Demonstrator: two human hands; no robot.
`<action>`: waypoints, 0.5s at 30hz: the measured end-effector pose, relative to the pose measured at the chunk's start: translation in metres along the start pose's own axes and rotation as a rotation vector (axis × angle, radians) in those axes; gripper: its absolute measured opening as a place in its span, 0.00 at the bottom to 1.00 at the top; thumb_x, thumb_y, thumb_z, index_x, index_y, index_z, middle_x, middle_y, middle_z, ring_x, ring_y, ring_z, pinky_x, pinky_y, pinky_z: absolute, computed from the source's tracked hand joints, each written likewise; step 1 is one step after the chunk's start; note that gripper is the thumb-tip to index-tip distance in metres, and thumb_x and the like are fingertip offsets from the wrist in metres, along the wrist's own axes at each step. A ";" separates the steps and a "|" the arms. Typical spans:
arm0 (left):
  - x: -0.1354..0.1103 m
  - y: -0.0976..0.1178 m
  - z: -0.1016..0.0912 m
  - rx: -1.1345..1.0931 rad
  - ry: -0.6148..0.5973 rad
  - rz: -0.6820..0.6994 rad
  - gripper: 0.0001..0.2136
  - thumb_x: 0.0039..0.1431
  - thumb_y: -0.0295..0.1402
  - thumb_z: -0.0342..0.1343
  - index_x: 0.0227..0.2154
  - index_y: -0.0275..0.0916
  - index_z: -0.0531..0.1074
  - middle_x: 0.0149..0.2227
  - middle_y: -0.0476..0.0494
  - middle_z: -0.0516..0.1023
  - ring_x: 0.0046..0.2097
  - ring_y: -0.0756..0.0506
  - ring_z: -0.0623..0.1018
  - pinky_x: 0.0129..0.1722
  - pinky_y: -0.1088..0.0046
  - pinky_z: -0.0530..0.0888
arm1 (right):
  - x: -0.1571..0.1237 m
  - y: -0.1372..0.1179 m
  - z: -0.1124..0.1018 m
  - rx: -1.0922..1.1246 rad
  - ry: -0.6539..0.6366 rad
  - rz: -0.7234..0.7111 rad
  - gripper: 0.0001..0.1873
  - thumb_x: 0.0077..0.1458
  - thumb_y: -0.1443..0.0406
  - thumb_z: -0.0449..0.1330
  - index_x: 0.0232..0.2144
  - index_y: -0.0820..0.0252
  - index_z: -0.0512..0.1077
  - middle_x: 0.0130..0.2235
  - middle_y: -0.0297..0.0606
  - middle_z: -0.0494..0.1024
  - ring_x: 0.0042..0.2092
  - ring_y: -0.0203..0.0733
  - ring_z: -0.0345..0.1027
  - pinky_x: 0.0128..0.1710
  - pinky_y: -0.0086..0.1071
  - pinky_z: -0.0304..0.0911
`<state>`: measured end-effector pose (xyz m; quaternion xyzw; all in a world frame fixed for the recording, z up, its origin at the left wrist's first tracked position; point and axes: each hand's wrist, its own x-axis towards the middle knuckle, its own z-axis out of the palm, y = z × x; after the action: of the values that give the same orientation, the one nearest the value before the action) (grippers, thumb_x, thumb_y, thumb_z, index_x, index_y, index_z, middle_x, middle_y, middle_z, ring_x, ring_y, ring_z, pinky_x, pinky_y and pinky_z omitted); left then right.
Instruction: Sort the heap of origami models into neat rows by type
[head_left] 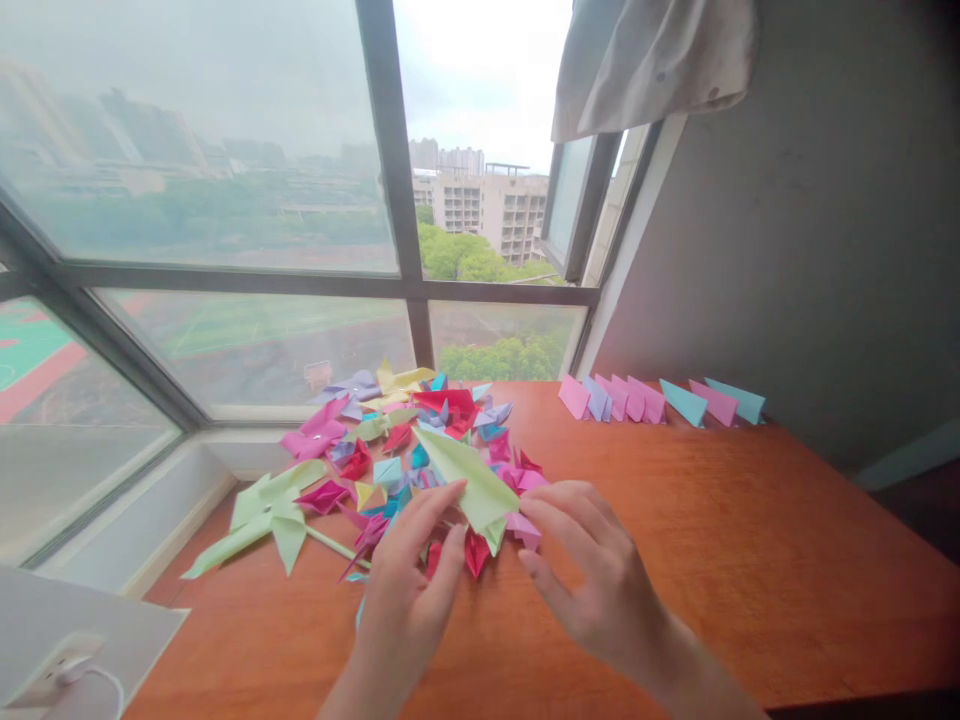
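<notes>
At the far left we saw a wall socket (56, 670) with a white plug in it, below the window. Next came a pale green pinwheel (268, 510) lying on the wooden desk (697, 560), its stick (326, 543) pointing towards the left hand (416, 560). Behind it lay a pink pinwheel (315, 432), at the edge of a heap of coloured folded papers (418, 457). The left hand had its index fingertip at the near left edge of a light green folded paper (461, 475) and its thumb lower down; we could not tell whether they pinched it. That green piece was tilted over the front of the heap, its point towards the window, with a red folded paper (475, 553) just below. To its right, the right hand (525, 530) stood loosely open, fingertips at the paper's right edge, thumb spread away. We judged the step in hand to be steadying the green piece between both hands, though whether it was being raised or set down we could not say. The next move, we thought, called for light fingertips, since thin folds crease easily. Farthest right, a row of folded papers (645, 400) stood along the back of the desk.
</notes>
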<state>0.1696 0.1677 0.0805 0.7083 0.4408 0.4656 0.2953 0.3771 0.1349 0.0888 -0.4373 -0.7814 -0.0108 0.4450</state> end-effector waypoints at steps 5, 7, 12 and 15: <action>-0.012 0.014 0.031 -0.144 -0.093 0.043 0.16 0.63 0.28 0.53 0.53 0.43 0.72 0.50 0.40 0.76 0.49 0.43 0.77 0.48 0.69 0.74 | -0.007 0.008 0.011 -0.161 0.003 -0.012 0.20 0.56 0.74 0.58 0.51 0.58 0.70 0.45 0.43 0.77 0.48 0.48 0.66 0.50 0.46 0.64; -0.014 0.017 0.035 -0.154 -0.116 0.074 0.17 0.63 0.26 0.53 0.53 0.43 0.71 0.47 0.42 0.77 0.45 0.45 0.78 0.44 0.71 0.75 | -0.011 0.015 0.011 -0.156 0.015 0.018 0.15 0.57 0.73 0.59 0.46 0.56 0.72 0.41 0.40 0.78 0.45 0.48 0.67 0.46 0.45 0.65; -0.010 0.012 0.030 -0.073 -0.132 0.132 0.15 0.63 0.25 0.52 0.51 0.44 0.72 0.39 0.44 0.75 0.38 0.47 0.76 0.36 0.73 0.74 | -0.015 0.025 0.003 0.004 0.064 0.131 0.10 0.58 0.74 0.57 0.38 0.55 0.73 0.36 0.38 0.77 0.41 0.44 0.67 0.42 0.39 0.65; -0.004 0.004 0.021 0.040 -0.036 0.139 0.12 0.61 0.27 0.54 0.47 0.43 0.75 0.42 0.42 0.73 0.42 0.44 0.76 0.41 0.70 0.74 | -0.014 0.030 -0.006 0.145 0.060 0.225 0.07 0.59 0.71 0.57 0.35 0.56 0.73 0.35 0.37 0.76 0.40 0.42 0.68 0.41 0.35 0.65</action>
<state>0.1893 0.1625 0.0740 0.7510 0.3945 0.4635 0.2561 0.4050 0.1414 0.0717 -0.4882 -0.7125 0.0828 0.4971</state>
